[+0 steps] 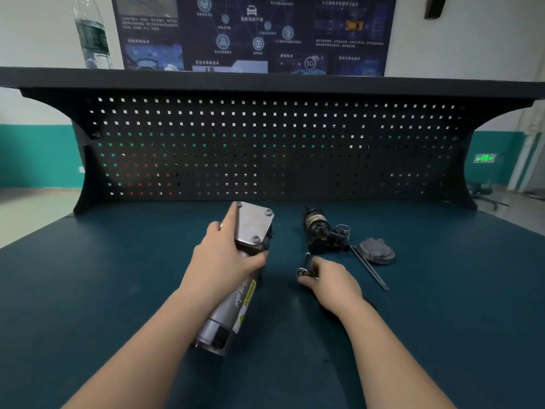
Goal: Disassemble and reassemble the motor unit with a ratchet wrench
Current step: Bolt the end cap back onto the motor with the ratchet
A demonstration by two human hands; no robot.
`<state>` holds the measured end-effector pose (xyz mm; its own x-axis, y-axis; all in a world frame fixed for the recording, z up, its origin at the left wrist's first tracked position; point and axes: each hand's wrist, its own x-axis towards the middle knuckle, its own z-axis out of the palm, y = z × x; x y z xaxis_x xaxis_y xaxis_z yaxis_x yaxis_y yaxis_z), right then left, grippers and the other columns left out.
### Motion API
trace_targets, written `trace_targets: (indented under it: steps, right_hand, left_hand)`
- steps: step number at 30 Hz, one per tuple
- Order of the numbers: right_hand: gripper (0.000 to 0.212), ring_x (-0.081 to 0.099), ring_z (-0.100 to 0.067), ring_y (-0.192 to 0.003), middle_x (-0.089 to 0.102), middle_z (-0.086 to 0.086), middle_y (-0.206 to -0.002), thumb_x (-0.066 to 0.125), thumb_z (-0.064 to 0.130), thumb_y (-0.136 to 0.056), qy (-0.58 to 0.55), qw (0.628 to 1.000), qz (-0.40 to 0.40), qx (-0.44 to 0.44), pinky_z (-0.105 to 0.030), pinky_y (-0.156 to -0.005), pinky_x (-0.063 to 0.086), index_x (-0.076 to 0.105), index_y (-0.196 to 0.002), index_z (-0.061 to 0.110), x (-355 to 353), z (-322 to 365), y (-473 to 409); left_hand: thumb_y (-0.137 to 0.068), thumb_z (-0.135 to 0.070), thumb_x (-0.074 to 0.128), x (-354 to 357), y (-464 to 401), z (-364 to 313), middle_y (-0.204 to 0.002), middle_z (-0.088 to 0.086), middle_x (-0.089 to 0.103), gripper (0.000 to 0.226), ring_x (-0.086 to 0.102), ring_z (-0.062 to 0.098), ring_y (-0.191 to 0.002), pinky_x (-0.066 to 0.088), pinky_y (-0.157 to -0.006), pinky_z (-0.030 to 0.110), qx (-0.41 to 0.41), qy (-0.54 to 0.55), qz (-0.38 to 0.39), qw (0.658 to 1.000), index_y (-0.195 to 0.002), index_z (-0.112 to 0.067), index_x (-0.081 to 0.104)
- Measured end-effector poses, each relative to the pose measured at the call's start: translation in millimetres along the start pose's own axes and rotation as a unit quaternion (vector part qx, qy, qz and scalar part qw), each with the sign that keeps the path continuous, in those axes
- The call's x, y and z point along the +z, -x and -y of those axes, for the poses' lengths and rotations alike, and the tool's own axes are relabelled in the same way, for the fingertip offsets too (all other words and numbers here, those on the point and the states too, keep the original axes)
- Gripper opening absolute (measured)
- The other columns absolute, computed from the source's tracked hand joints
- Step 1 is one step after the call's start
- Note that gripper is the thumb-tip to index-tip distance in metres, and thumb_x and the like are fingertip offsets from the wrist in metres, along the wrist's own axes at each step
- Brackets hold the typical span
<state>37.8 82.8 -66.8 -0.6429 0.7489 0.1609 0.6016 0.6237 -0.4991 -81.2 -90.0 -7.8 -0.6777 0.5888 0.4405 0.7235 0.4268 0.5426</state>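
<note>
Lying slanted on the bench mat (118, 290), the motor unit (236, 278) is gripped by the left hand (224, 258). Just beside, the right hand (333, 284) pinches the ratchet wrench (305, 268); beyond it lie a black motor part (320, 234), a round cover (379, 250) and two rods (368, 268).

Training workshop or technical lab, dark blue workbench (118, 290) backing onto a black pegboard (265, 149) with shelf (265, 79) above, technology poster (253, 31) hanging on the far wall, green exit sign (484, 158) glowing far right.
</note>
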Motion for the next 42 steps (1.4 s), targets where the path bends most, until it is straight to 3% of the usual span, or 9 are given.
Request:
trace_targets:
  steps: [7, 10, 12, 20, 23, 28, 32, 38, 42]
  right_hand:
    - [0.021, 0.055, -0.014, -0.070, 0.058, 0.014, -0.071, 0.060, 0.046, -0.089, -0.140, 0.984, -0.090, -0.066, -0.032, -0.057, 0.039, 0.043, -0.082, 0.037, -6.0, 10.0, -1.7]
    - [0.018, 0.044, -0.002, -0.054, 0.052, 0.017, -0.058, 0.061, 0.043, -0.088, -0.286, 0.950, -0.107, -0.069, -0.030, -0.057, 0.036, 0.050, -0.081, 0.030, -9.3, 10.0, -3.2]
    - [0.025, 0.037, -0.003, -0.049, 0.045, 0.014, -0.053, 0.060, 0.043, -0.089, -0.364, 0.924, -0.108, -0.048, -0.026, -0.054, 0.030, 0.053, -0.080, 0.021, -13.1, 10.0, -2.6]
    - [0.030, 0.034, -0.008, -0.042, 0.043, 0.003, -0.051, 0.053, 0.035, -0.097, -0.513, 0.851, -0.107, 0.026, -0.023, -0.042, 0.026, 0.051, -0.072, 0.017, -26.0, 13.6, -1.0]
    - [0.029, 0.030, -0.009, -0.042, 0.041, 0.007, -0.047, 0.050, 0.034, -0.098, -0.561, 0.821, -0.101, 0.035, -0.024, -0.044, 0.022, 0.050, -0.074, 0.019, -32.2, 15.4, 1.3]
    - [0.037, 0.022, -0.008, -0.037, 0.032, 0.004, -0.049, 0.043, 0.041, -0.100, -0.653, 0.757, -0.009, 0.032, -0.020, -0.038, 0.020, 0.042, -0.071, 0.019, -51.5, 4.8, 6.0]
    - [0.041, 0.019, -0.005, -0.034, 0.024, 0.006, -0.048, 0.043, 0.051, -0.094, -0.674, 0.727, 0.134, -0.002, -0.019, -0.033, 0.020, 0.050, -0.074, 0.015, -72.4, -29.5, 11.7]
    - [0.056, 0.014, -0.009, -0.036, 0.016, 0.003, -0.048, 0.053, 0.068, -0.076, -0.540, 0.827, 0.159, -0.004, -0.021, -0.035, 0.019, 0.050, -0.071, 0.013, -99.9, -75.2, 10.3]
    - [0.058, 0.025, -0.013, -0.042, 0.031, 0.001, -0.050, 0.068, 0.061, -0.072, -0.398, 0.917, 0.000, -0.009, -0.022, -0.043, 0.026, 0.053, -0.080, 0.005, -95.9, -76.3, 9.3]
  left_hand:
    - [-0.073, -0.057, 0.067, -0.7, -1.0, 0.4, -0.120, 0.003, 0.039, 0.100, 0.046, 0.025, -0.078, 0.036, -0.070, 0.030, -0.038, -0.015, -0.001, 0.999, -0.149, -0.041, 0.003]
    - [-0.072, -0.059, 0.070, -1.9, -0.1, -1.7, -0.147, 0.010, 0.021, 0.104, 0.051, 0.034, -0.106, 0.043, -0.081, 0.036, -0.036, -0.045, 0.001, 0.998, -0.150, -0.038, 0.004]
    - [-0.069, -0.064, 0.071, -3.5, 0.1, -5.2, -0.154, 0.011, 0.007, 0.110, 0.036, 0.038, -0.129, 0.041, -0.095, 0.046, -0.034, -0.093, -0.002, 0.995, -0.150, -0.034, 0.003]
    - [-0.063, -0.070, 0.071, -8.2, 1.8, -14.6, -0.157, 0.013, 0.000, 0.125, 0.016, 0.036, -0.142, 0.028, -0.109, 0.052, -0.037, -0.105, -0.006, 0.994, -0.151, -0.030, -0.008]
    - [-0.070, -0.071, 0.062, -5.7, 5.6, -24.0, -0.158, 0.009, 0.002, 0.110, 0.002, 0.030, -0.146, 0.013, -0.116, 0.052, 0.021, -0.099, -0.066, 0.993, -0.152, -0.030, 0.002]
    - [-0.092, -0.013, 0.056, 17.1, 12.2, -48.5, -0.149, 0.013, 0.036, 0.040, 0.018, 0.026, -0.146, 0.009, -0.116, 0.030, 0.199, -0.041, -0.111, 0.973, -0.131, -0.008, 0.052]
    - [-0.094, 0.002, 0.043, 53.5, 25.8, -61.8, -0.152, 0.000, 0.031, 0.054, 0.021, 0.014, -0.143, 0.011, -0.111, 0.014, 0.200, 0.037, -0.041, 0.978, -0.145, -0.014, 0.036]
    - [-0.102, -0.024, 0.041, 92.7, 20.7, -65.5, -0.109, -0.002, 0.056, 0.027, 0.047, 0.019, -0.103, 0.033, -0.086, 0.028, 0.137, -0.019, -0.013, 0.990, -0.120, -0.018, 0.059]
    - [-0.101, -0.028, 0.043, 103.2, 21.6, -78.2, -0.092, -0.002, 0.049, 0.023, 0.050, 0.019, -0.085, 0.037, -0.074, 0.027, 0.131, 0.027, 0.065, 0.989, -0.101, -0.012, 0.059]
